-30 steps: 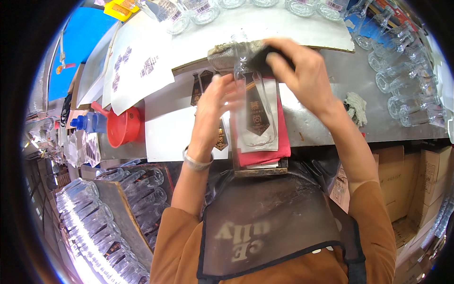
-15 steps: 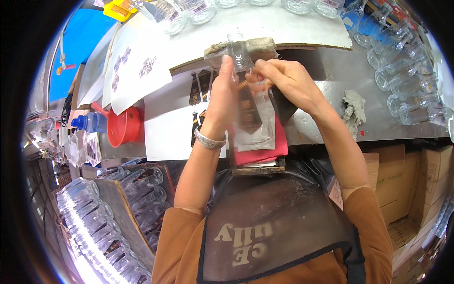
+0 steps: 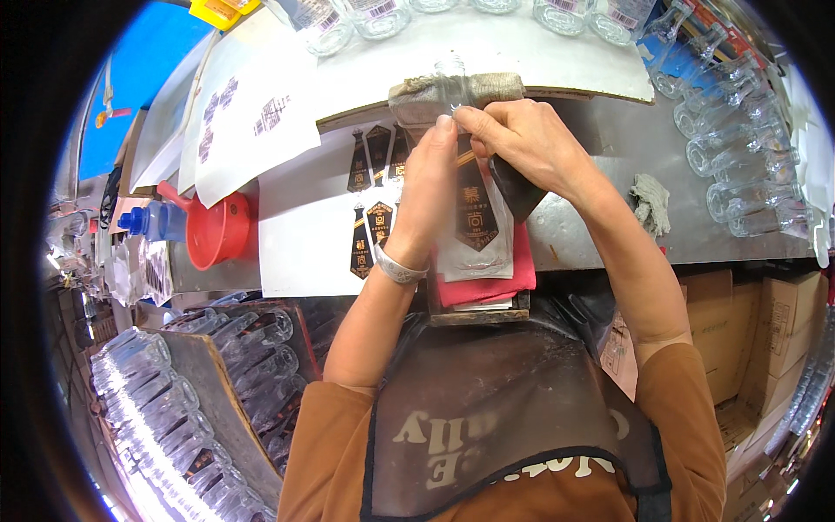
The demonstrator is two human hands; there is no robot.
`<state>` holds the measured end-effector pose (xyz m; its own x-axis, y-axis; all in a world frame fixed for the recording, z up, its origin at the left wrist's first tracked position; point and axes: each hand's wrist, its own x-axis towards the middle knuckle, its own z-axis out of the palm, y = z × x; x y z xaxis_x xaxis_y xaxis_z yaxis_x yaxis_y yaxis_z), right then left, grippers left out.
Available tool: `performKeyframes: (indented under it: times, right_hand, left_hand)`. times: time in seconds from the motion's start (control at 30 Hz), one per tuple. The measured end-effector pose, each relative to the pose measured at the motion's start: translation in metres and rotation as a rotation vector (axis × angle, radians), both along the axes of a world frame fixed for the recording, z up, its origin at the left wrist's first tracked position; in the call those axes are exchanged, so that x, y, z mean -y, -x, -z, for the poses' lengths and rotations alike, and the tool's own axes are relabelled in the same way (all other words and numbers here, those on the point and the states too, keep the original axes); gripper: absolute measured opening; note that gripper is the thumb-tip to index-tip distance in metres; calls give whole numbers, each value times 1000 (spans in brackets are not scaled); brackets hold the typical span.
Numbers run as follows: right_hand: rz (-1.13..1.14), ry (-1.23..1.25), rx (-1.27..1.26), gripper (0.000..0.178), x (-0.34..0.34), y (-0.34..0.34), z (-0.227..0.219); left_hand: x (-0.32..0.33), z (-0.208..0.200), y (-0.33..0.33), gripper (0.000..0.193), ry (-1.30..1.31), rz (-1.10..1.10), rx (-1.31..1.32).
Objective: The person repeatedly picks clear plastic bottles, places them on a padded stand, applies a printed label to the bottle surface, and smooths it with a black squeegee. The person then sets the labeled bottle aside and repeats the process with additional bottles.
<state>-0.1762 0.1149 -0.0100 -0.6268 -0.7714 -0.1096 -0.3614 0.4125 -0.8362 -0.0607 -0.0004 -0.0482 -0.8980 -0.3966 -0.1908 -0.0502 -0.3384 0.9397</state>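
A clear glass bottle (image 3: 452, 87) lies with its neck on a rolled grey cloth (image 3: 500, 86). A dark tie-shaped decal (image 3: 474, 209) with gold print shows along its body. My left hand (image 3: 430, 183) is closed along the bottle's left side, its thumb near the base of the neck. My right hand (image 3: 535, 143) has thumb and fingers pinched at the top of the decal, touching the left thumb. Tucked in that same hand is a dark flat scraper-like piece (image 3: 519, 190). Beneath the bottle are a white sheet and a red cloth (image 3: 487, 291).
Several similar decals (image 3: 379, 222) lie on a white sheet (image 3: 300, 235) to the left, beside a red ladle (image 3: 217, 230) and a blue-capped bottle (image 3: 156, 223). Glass bottles (image 3: 748, 170) line the right and far edges. A crumpled rag (image 3: 650, 204) sits right; racked bottles (image 3: 156, 391) stand lower left.
My right hand has moved left, its thumb and fingers now meeting my left thumb over the bottle's neck base. The whole view has shifted slightly.
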Motion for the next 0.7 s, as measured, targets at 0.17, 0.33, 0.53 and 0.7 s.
performKeyframes:
  times: [0.17, 0.33, 0.53, 0.7]
  right_hand:
    - [2, 77, 127, 64, -3, 5, 10]
    - [215, 416, 581, 46, -43, 3, 14]
    - [-75, 380, -375, 29, -18, -10, -35]
    - [-96, 527, -909, 30, 0, 1, -36]
  left_hand:
    - [4, 3, 2, 50, -72, 31, -14]
    - [18, 2, -17, 72, -114, -22, 75]
    - [16, -15, -29, 81, 37, -50, 34]
    - [13, -13, -42, 76, 113, -118, 9]
